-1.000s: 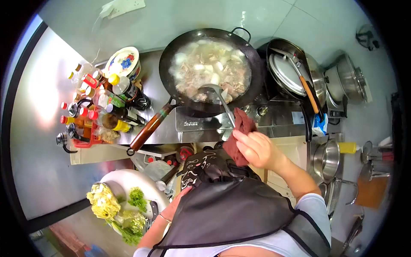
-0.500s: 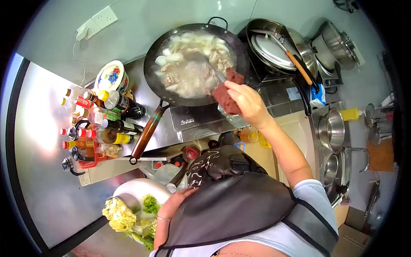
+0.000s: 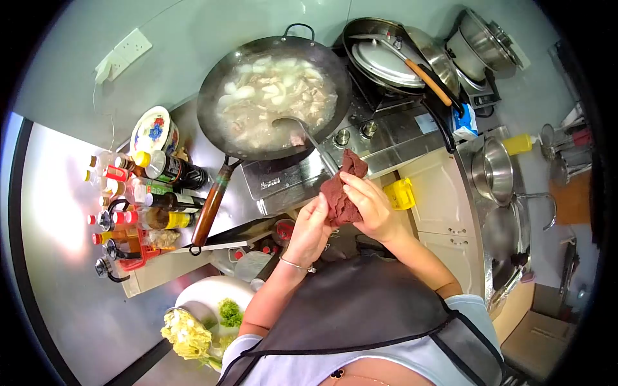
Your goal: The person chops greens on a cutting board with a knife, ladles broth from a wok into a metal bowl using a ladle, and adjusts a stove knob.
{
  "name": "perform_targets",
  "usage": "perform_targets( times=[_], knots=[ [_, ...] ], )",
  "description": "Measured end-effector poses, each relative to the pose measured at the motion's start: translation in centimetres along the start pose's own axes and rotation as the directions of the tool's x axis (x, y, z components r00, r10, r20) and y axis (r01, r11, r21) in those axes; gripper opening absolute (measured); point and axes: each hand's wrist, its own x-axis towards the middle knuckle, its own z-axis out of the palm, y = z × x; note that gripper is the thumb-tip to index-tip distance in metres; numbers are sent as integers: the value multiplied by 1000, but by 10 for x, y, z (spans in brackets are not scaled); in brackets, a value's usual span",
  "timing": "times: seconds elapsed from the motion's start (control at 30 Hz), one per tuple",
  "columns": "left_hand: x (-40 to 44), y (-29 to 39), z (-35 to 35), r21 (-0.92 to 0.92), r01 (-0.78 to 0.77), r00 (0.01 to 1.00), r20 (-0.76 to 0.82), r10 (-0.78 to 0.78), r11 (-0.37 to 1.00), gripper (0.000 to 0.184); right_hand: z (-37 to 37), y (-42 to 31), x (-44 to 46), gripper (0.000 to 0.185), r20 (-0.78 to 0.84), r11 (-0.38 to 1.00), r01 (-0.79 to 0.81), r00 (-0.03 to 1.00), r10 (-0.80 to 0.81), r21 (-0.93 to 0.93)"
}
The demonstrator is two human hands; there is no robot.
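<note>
A brown cloth is bunched around the upper end of a metal ladle. My right hand is closed on the cloth and the ladle handle beneath it. From the other side, my left hand grips the cloth, its thumb against the folds. The ladle's bowl rests in the near right part of a large black wok, partly under cloudy broth with pale slices and chunks of meat. The wok's wooden handle points toward me on the left.
Several sauce bottles crowd the counter at left, near a flowered enamel bowl. Right of the wok sits a pan with a metal lid. Steel bowls stand at far right. Cut vegetables lie low at left.
My left hand has come up from beside the apron to the cloth. My right hand has drawn the ladle handle back toward me, lower and nearer my body.
</note>
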Motion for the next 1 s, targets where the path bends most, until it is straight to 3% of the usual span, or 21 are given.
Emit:
perform_targets(
  times=[0.03,0.17,0.3,0.47,0.53,0.6,0.73,0.8,0.87,0.9,0.97,1.0],
  knots=[
    [-1,7,9,-49,21,999,42,-19,999,47,-1,0,-4,56,14,1000,-19,1000,18,22],
    [15,-2,4,-227,61,998,-13,-66,972,41,-8,-5,-6,59,73,987,-125,990,118,105],
    [25,-4,3,-102,33,987,-155,-49,994,33,-14,-6,-1,61,136,962,-207,973,185,176],
    [30,-6,2,-167,77,977,-184,-108,983,32,-31,-6,3,59,242,955,-186,962,130,230],
    [27,4,14,-142,62,966,-239,-95,988,27,-38,-7,-4,61,206,951,-159,973,105,266],
    [32,2,10,-118,27,971,-232,-54,993,29,-46,-8,-6,62,24,953,-87,996,83,291],
    [32,4,15,-166,49,980,-185,-80,985,30,-28,13,-3,73,167,949,-119,983,71,292],
    [31,5,24,-200,-11,977,-210,-32,980,32,-12,31,3,74,194,900,-140,979,64,413],
    [35,9,21,-307,-1,996,-84,-27,952,39,-11,41,7,70,231,833,-209,968,101,512],
    [36,12,19,-299,6,984,-170,-59,954,39,-13,42,7,70,228,832,-204,969,97,515],
    [41,14,-2,-291,-1,960,-269,-81,957,38,-17,46,4,67,219,805,-318,946,237,501],
    [49,9,-28,-417,74,992,120,-25,906,37,-14,52,-1,66,100,840,-267,963,250,473]
  ],
)
